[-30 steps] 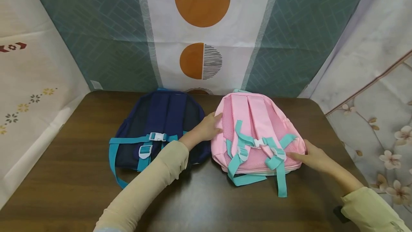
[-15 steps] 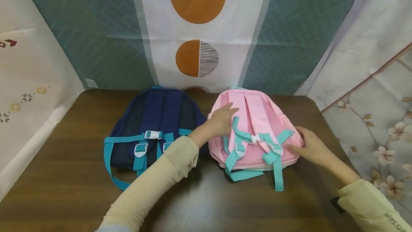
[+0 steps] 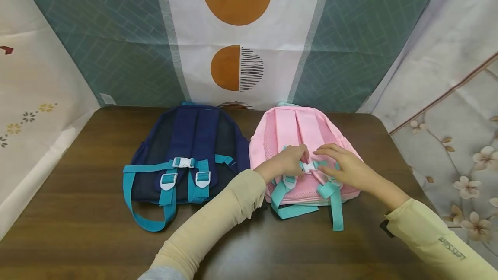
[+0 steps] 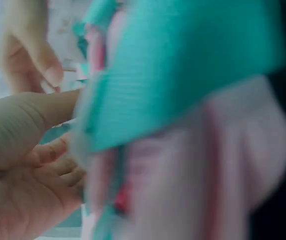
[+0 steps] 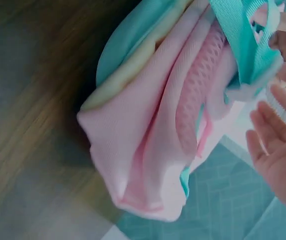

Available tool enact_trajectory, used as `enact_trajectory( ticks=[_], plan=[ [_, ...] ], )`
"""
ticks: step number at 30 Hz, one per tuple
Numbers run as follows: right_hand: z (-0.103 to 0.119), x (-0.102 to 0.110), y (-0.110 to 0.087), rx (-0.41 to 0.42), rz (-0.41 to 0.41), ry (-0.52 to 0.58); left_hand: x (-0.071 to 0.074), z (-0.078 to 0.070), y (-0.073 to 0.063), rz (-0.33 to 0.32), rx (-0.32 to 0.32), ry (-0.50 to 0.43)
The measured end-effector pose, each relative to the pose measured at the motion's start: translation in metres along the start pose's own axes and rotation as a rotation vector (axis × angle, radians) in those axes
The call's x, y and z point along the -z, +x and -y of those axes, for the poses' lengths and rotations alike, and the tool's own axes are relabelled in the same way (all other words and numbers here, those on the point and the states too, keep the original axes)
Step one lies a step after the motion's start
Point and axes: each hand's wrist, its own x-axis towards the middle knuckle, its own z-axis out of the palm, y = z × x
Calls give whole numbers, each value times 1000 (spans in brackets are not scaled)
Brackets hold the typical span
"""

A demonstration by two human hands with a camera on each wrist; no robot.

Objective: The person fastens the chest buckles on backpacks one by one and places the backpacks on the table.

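A pink backpack [image 3: 287,124] lies with its shoulder straps facing up, right of the middle of the table. Turquoise webbing crosses it, joined by a white buckle [image 3: 309,167]. My left hand [image 3: 287,162] is just left of this buckle, thumb and fingers apart in the left wrist view. On the buckle's other side, my right hand [image 3: 346,168] hovers over the webbing with spread, slightly bent fingers. Close up in the right wrist view are the bag's pink side [image 5: 128,145] and a turquoise strap [image 5: 247,45].
A navy backpack [image 3: 183,133] lies at the left, against the pink one, its blue strap [image 3: 149,226] looping onto the wooden table [image 3: 78,228]. Patterned cloth [image 3: 140,46] hangs behind the table, and more cloth hangs at both sides.
My left hand has moved from the pink backpack's left edge toward the buckle. My right hand has left the bag's right side and come inward. The pink backpack stays put.
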Motion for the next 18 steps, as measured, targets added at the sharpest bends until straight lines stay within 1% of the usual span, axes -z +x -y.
enact_trajectory(
  ticks=[2, 4, 8, 9, 11, 15, 16, 18],
  plan=[
    [2, -5, 5, 61, 29, -5, -4, 4, 1, -28, -10, 33],
    [2, -11, 9, 93, 47, -24, -9, 8, 2, -62, -25, 61],
    [0, -18, 9, 86, 86, -48, -16, 11, -1, -108, -28, 43],
    [-1, -19, 9, 81, 91, -53, -17, 11, -2, -111, -23, 32],
    [-2, -21, 7, 68, 102, -54, -21, 10, -4, -110, -14, 40],
    [-5, -21, 5, 38, 108, -53, -25, 0, -2, -101, -1, 152],
    [-5, -20, 5, 32, 107, -46, -26, -2, -2, -102, -6, 176],
    [-7, -19, 4, 26, 109, -40, -26, -5, -1, -103, -11, 199]
  ],
)
